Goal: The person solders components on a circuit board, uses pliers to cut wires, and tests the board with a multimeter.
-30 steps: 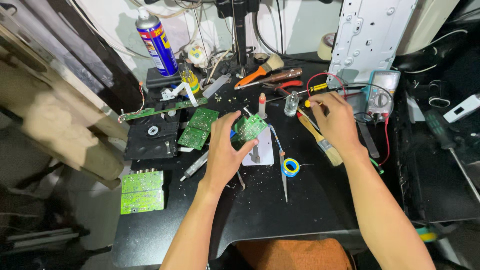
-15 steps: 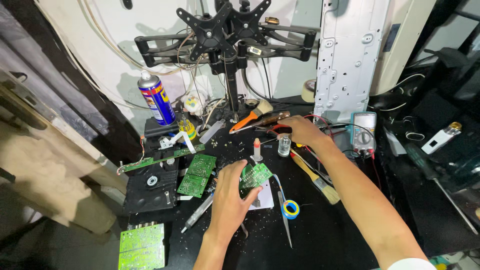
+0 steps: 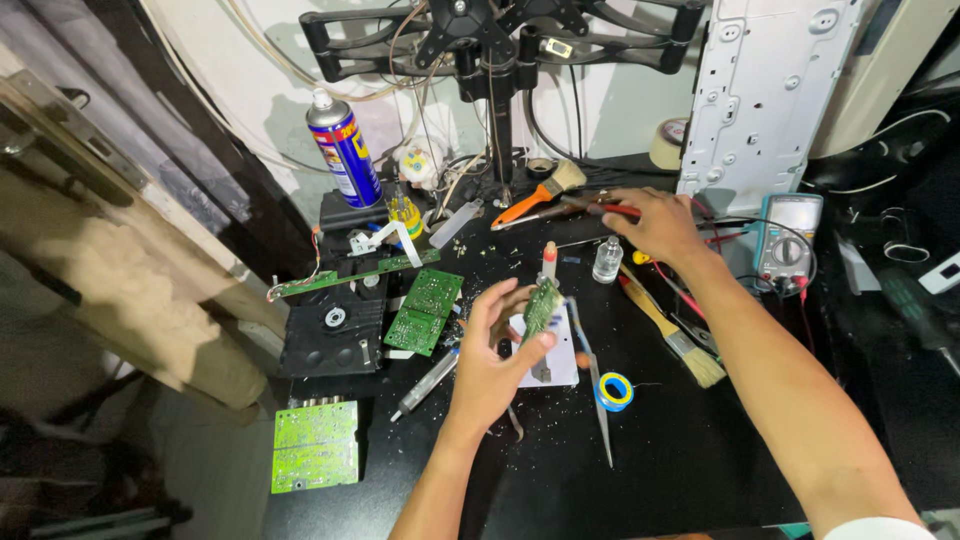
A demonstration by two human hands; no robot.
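Nearest to me, at the near left edge of the black table [image 3: 700,470], I see a green circuit board [image 3: 316,446] that lies flat. A little further, right of the middle, a small roll of blue and yellow tape [image 3: 614,391] lies on the table, and just beside it a long thin metal tool [image 3: 596,385] points toward me.

My left hand [image 3: 490,365] is in the middle of the scene. Its thumb and fingers are clamped on the edges of a small green circuit board [image 3: 541,307], which I hold raised and tilted above a white sheet [image 3: 552,362]. Left of this hand a grey pen-shaped tool [image 3: 428,380] lies on the table, and further left two more green boards [image 3: 426,310] rest against a black disc drive [image 3: 332,328].

On the right, a paintbrush with pale handle [image 3: 670,328] lies diagonally. A small clear bottle [image 3: 607,260] stands in front of my right hand [image 3: 655,222]. This hand is far from me and reaches over a tool with red handle [image 3: 622,210]; the fingers are curled down on it, but I cannot tell if they really grip it. Right of the hand stands a multimeter [image 3: 788,238].

At the far side I see an orange-handled brush [image 3: 535,195], a blue spray can [image 3: 343,150] at the left, and a black monitor stand [image 3: 495,40] against the wall.
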